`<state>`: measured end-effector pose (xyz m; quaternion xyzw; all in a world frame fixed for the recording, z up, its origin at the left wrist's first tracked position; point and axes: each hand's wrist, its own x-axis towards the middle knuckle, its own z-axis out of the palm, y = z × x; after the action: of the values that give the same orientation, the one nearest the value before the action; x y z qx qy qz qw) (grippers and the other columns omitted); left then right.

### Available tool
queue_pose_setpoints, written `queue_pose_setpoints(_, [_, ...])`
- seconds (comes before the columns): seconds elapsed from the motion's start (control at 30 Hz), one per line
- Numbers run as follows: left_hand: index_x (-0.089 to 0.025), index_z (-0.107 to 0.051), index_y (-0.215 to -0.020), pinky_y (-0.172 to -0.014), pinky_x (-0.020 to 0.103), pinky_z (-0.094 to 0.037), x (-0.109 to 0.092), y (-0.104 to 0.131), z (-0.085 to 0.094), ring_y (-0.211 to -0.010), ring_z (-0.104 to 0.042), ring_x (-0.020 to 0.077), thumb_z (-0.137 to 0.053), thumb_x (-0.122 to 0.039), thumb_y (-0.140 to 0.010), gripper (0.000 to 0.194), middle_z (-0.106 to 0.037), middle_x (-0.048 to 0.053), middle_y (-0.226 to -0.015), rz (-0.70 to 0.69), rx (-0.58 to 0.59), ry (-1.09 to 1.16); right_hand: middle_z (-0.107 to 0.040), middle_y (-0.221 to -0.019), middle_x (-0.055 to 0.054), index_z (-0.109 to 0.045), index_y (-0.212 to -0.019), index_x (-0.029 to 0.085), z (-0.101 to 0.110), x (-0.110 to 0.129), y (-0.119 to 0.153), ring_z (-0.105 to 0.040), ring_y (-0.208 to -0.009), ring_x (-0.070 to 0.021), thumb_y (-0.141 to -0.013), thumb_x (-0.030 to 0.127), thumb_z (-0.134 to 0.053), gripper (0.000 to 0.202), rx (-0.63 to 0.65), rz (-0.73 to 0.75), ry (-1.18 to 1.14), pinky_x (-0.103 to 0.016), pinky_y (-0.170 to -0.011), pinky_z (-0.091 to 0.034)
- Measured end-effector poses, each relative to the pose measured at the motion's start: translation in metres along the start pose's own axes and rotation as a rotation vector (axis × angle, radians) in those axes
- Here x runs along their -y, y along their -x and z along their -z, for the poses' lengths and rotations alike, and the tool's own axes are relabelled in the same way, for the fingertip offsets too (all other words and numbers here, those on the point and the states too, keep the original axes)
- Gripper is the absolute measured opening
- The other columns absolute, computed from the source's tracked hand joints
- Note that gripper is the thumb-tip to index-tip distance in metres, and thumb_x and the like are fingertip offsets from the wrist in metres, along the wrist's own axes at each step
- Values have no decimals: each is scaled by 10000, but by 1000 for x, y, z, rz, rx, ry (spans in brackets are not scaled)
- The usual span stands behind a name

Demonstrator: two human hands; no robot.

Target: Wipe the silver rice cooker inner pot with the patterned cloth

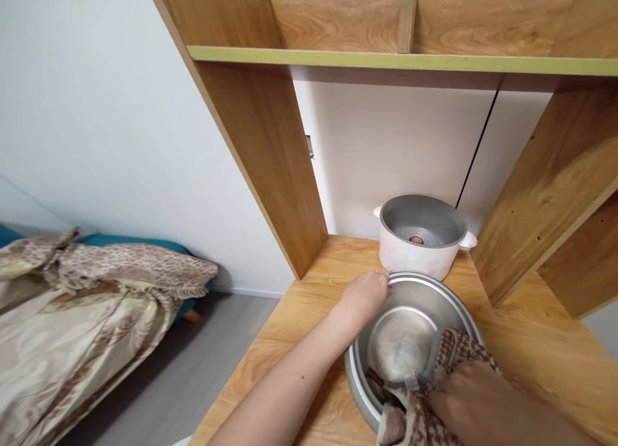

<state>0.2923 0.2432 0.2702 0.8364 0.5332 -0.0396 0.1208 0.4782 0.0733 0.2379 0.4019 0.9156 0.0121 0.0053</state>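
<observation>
A round silver metal pot (405,343) stands on the wooden desk, its inside facing up. My left hand (367,295) is closed on the pot's far left rim. Inside the near right part of the pot, my right hand (463,394) presses a brown and white patterned cloth (461,349) against the wall, with its fingers partly hidden in the folds. Part of the cloth hangs over the near rim. Just behind the pot sits a white rice cooker body (410,259) with side handles and a grey hollow inside.
A wooden shelf board (405,60) with a yellow-green edge spans above the desk (280,343). Upright wooden panels (261,156) flank the rice cooker. At left, a bed with a patterned cover (87,324) stands by a white wall.
</observation>
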Motion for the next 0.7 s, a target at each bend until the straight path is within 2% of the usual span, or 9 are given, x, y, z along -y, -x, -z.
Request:
queue_pose_setpoints(0.1, [-176,-650,-1359,-966,492,-624,-1,1,0,-1157,-691,267,-689,-413,-1026,411,-673,125,-1356,6,4,-3,-777,-695,-7,-673,-698,242,25,-7,-1,-724,-558,-245,-877,390,-802,266,132,-23,-130,-387,-464,-249])
queue_pose_setpoints(0.17, [-175,-651,-1356,-964,490,-624,-3,2,1,-1150,-694,264,-687,-413,-1027,407,-677,123,-1347,11,2,-7,-787,-717,-23,-704,-734,238,22,-3,-3,-737,-580,-259,-913,404,-769,253,154,-17,-118,-402,-467,-235])
queue_pose_setpoints(0.27, [-174,-651,-1355,-962,490,-625,-6,4,3,-1144,-696,262,-683,-414,-1030,405,-681,122,-1338,9,-1,-14,-784,-723,-28,-710,-793,229,-6,10,-8,-714,-553,-253,-961,394,-715,235,105,13,-60,-401,-458,-243])
queue_pose_setpoints(0.37, [-174,-652,-1353,-960,488,-626,-7,5,5,-1136,-699,259,-680,-412,-1032,400,-685,120,-1327,-1,2,-21,-755,-669,-32,-670,-778,211,-40,23,-13,-634,-477,-208,-963,380,-707,253,64,4,-2,-340,-453,-313])
queue_pose_setpoints(0.47, [-174,-657,-1342,-958,483,-626,-7,5,7,-1126,-702,255,-676,-411,-1035,388,-692,116,-1313,-20,19,-25,-745,-655,-25,-655,-785,207,-54,30,-16,-634,-479,-198,-950,401,-738,268,31,21,51,-312,-442,-301])
queue_pose_setpoints(0.57, [-173,-659,-1338,-956,482,-627,-6,4,10,-1125,-703,255,-679,-408,-1034,385,-693,115,-1310,-30,37,-30,-752,-654,-19,-668,-762,209,-38,23,-11,-653,-469,-213,-920,388,-793,270,68,38,55,-355,-420,-223])
queue_pose_setpoints(0.7, [-173,-663,-1330,-952,477,-628,-6,3,12,-1119,-705,252,-682,-403,-1033,376,-697,113,-1299,-30,39,-32,-756,-673,-29,-711,-742,211,12,0,4,-683,-540,-232,-944,411,-789,294,126,15,-21,-393,-481,-234])
